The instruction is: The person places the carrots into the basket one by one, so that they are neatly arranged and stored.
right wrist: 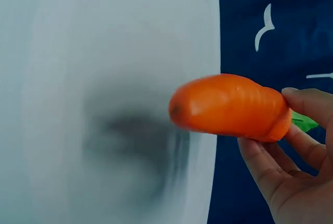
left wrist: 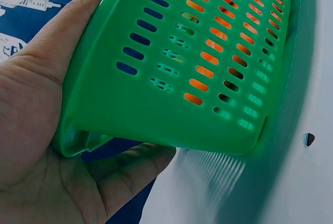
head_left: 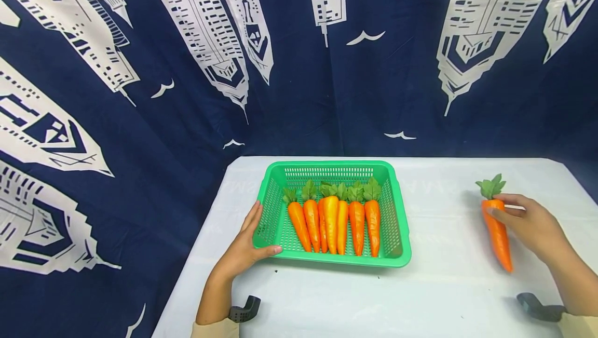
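At the right side of the table, my right hand (head_left: 537,224) pinches an orange carrot (head_left: 498,234) near its leafy top, the tip slanting down toward the front. In the right wrist view the carrot (right wrist: 229,107) shows end-on between thumb and fingers, above a soft shadow on the white surface. My left hand (head_left: 245,247) grips the front left corner of a green plastic basket (head_left: 341,261), thumb on the front rim and fingers along the left side. Several carrots (head_left: 331,221), one of them yellower, lie side by side in the basket, leaves toward the back.
A white cloth (head_left: 448,286) covers the table beneath the basket. Behind and to the left hangs a navy curtain (head_left: 289,120) printed with white buildings and birds. Dark wrist cameras (head_left: 245,309) sit on both wrists.
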